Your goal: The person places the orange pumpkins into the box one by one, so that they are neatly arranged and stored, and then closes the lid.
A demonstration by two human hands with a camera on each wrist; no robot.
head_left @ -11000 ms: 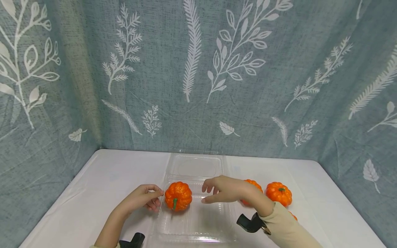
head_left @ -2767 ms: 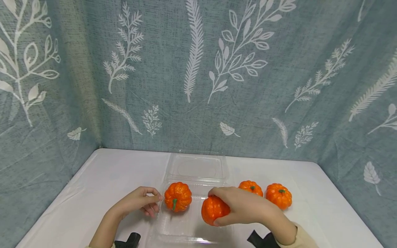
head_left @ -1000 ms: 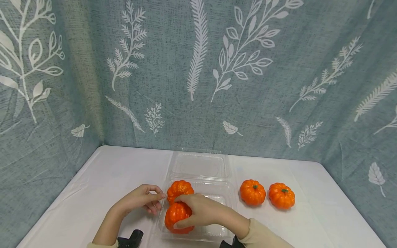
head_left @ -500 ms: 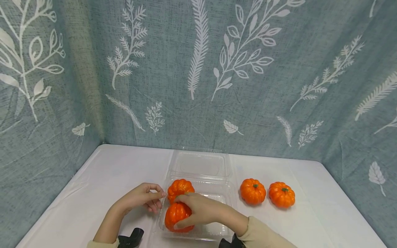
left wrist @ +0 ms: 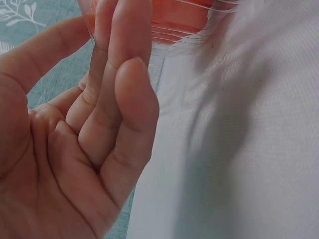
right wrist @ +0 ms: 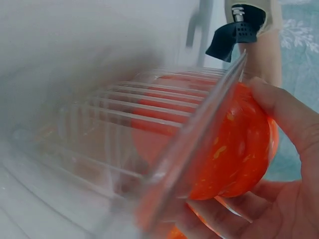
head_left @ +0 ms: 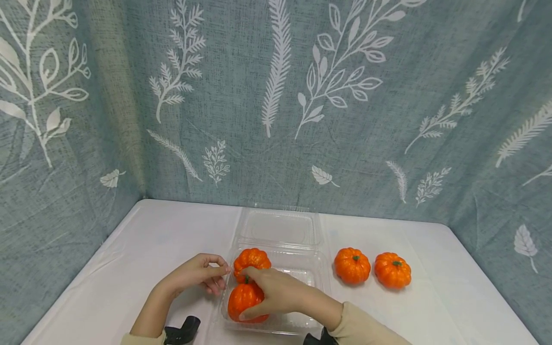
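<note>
In the head view, my right hand (head_left: 278,292) grips a small orange toy pumpkin (head_left: 243,302) at the front left of a clear plastic clamshell container (head_left: 297,318). Its fingers and thumb curl round the pumpkin's sides, also seen in the right wrist view, where the glossy pumpkin (right wrist: 244,149) overlaps the ribbed wall. Just behind it sits another orange pumpkin (head_left: 252,258), partly covered by my right fingers. My left hand (head_left: 196,275) pinches the container's left rim between thumb and index finger. In the left wrist view, the other fingers (left wrist: 132,94) are bent loosely beside the wall.
Two more orange pumpkins with green stems, a nearer-in one (head_left: 351,266) and an outer one (head_left: 392,270), stand on the white table (head_left: 431,306) right of the container. The container's lid (head_left: 280,227) lies folded back behind it. A patterned curtain (head_left: 241,96) borders the table.
Earlier my right hand was empty over the container; then it brought a pumpkin in from the right and lowered it at front left. Over the last second it barely moves. My left hand stays put.
</note>
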